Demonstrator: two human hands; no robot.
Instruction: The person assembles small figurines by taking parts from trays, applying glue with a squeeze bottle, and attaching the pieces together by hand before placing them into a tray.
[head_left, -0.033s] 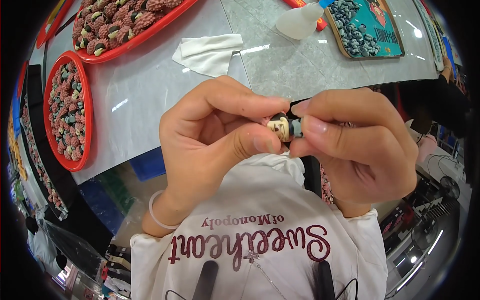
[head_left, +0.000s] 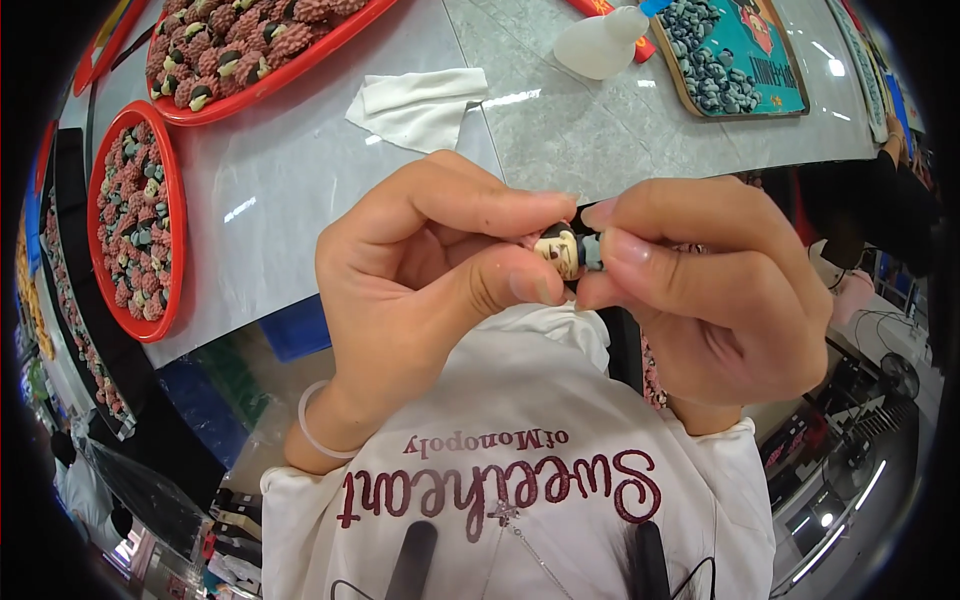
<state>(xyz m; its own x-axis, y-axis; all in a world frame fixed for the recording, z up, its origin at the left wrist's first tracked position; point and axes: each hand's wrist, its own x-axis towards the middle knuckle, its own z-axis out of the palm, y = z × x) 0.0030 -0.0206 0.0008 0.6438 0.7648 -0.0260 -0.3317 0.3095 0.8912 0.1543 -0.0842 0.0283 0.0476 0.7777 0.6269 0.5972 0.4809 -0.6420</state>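
Note:
My left hand [head_left: 410, 260] pinches a small figurine head [head_left: 556, 252] between thumb and forefinger. The head has a pale face, dark hair and a bit of pink behind it. From the other side, the thumb and fingertips of my right hand [head_left: 725, 285] are closed on a small grey-blue figurine body [head_left: 591, 250]. Head and body meet end to end, lying sideways between my fingertips. The fingers cover the exact joint and much of both parts.
Two red trays, one large [head_left: 290, 88] and one smaller [head_left: 177, 220], hold pink pieces and figurine parts at left. A white cloth [head_left: 415, 105] lies on the grey table. Behind it are a translucent bottle [head_left: 600, 45] and a teal tray [head_left: 780, 95] of grey-blue parts.
Both hands have shifted very slightly left, the right one a little more. The grip on the figurine parts stays the same.

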